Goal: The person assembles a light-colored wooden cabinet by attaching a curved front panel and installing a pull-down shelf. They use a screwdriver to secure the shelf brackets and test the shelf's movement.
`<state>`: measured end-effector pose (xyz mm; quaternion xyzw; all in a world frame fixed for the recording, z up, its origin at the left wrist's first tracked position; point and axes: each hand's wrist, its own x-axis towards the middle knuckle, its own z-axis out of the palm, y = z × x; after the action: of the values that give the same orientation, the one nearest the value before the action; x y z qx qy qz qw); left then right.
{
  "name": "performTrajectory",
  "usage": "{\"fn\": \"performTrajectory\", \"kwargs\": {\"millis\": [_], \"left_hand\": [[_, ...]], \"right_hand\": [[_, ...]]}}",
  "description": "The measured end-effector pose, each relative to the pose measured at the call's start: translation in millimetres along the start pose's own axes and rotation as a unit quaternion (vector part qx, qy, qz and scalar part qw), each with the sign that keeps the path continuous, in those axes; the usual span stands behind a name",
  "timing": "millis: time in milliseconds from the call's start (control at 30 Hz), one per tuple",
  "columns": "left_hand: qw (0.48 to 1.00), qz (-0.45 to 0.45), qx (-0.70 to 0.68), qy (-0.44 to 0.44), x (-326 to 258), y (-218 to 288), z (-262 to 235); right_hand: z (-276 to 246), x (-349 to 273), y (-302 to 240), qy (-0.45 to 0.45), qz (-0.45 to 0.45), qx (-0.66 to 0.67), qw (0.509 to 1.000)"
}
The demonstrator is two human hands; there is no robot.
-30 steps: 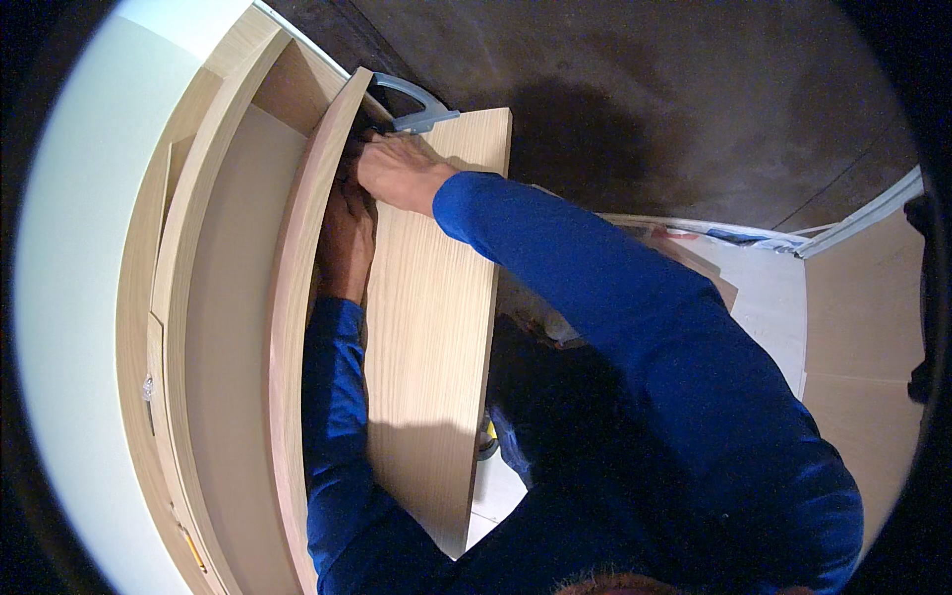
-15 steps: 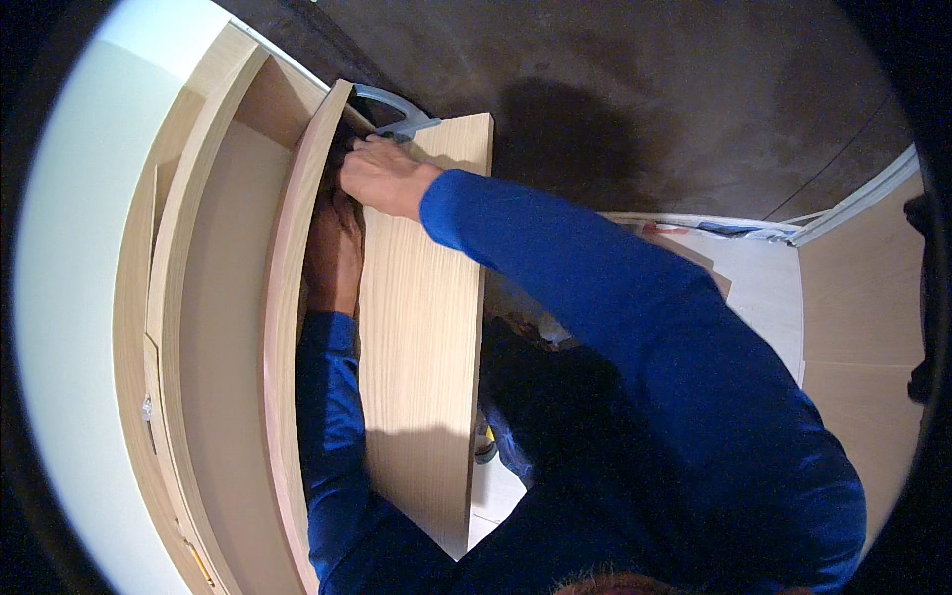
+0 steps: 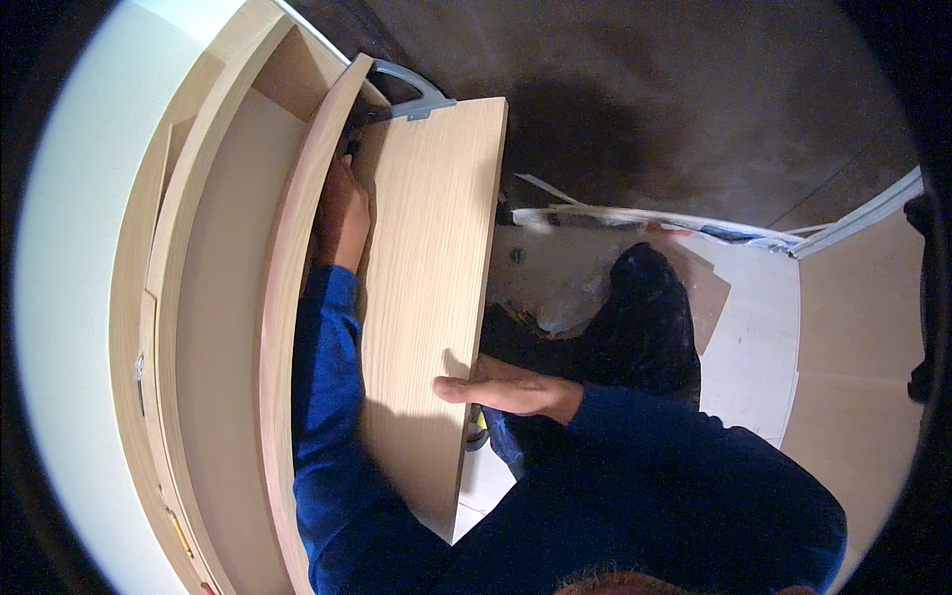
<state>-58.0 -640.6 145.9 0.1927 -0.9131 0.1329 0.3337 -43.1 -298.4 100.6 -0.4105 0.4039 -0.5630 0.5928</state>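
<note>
A pale wood-grain panel (image 3: 426, 258) extends out from the front of a wooden cabinet (image 3: 288, 297). At its far end, a curved grey metal stay (image 3: 426, 84) joins it near the cabinet. My left hand (image 3: 344, 213) reaches into the shadowed gap between cabinet and panel. Its fingers look closed beside a small dark piece (image 3: 351, 148), too shaded to name. On the panel's right edge is my right hand (image 3: 511, 389), its thumb on the upper face and the other fingers hidden beneath.
Left of the gap is a long recess with a beige back (image 3: 228, 278). A pencil (image 3: 181, 534) lies along the cabinet's outer ledge. A dark wall (image 3: 674, 99) rises at the far side. Brown board pieces (image 3: 706, 297) lie on the white floor (image 3: 759, 337), near my dark-clad leg (image 3: 650, 317).
My right hand has left the far corner by the metal stay and come nearer, gripping the panel's right edge. My left hand stays in the gap. The view has shifted slightly.
</note>
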Motion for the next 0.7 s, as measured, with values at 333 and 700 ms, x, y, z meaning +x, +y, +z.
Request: {"fn": "performTrajectory", "kwargs": {"millis": [333, 700], "left_hand": [[0.973, -0.159, -0.051, -0.159, 18.8, 10.4, 13.8], [0.937, -0.254, -0.078, -0.225, 31.8, 35.4, -20.9]], "right_hand": [[17.9, 2.8, -27.0, 0.042, -0.036, 0.01, 0.998], [27.7, -5.0, -54.4, 0.025, -0.017, 0.049, 0.998]]}}
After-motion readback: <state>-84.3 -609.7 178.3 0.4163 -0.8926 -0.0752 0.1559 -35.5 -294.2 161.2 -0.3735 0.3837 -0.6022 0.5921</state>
